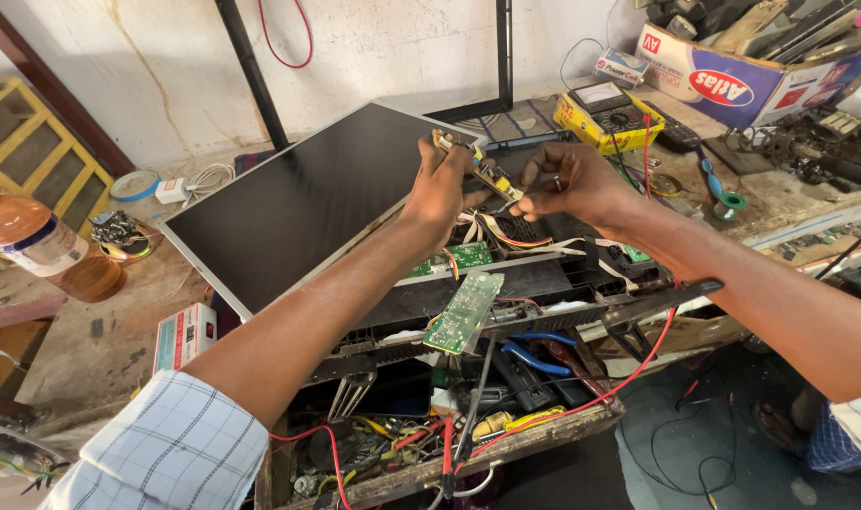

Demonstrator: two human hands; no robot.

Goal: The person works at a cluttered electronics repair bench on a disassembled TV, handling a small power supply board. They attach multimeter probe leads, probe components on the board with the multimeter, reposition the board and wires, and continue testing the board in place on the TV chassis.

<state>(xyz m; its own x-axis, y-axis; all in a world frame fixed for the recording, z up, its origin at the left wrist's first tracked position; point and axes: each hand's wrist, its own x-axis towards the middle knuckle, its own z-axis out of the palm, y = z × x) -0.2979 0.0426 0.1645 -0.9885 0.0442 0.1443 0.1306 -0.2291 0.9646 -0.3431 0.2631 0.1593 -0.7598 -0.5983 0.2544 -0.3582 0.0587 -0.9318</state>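
My left hand (442,189) grips a small yellowish circuit board (477,168) and holds it up edge-on above an opened monitor chassis (506,283). My right hand (567,181) is pinched at the board's right end, its fingers closed on a small part or wire there. Flat ribbon wires (506,236) hang from the board down into the chassis. A green circuit board (463,312) lies tilted on the chassis below my hands. A dark flat screen panel (307,198) leans to the left of my hands.
An open drawer (449,434) holds pliers, screwdrivers and red wires in front. A yellow multimeter (605,113) and a cardboard box of parts (733,76) stand at the back right. A brown bottle (34,241) and a small red-and-white box (185,335) sit at the left.
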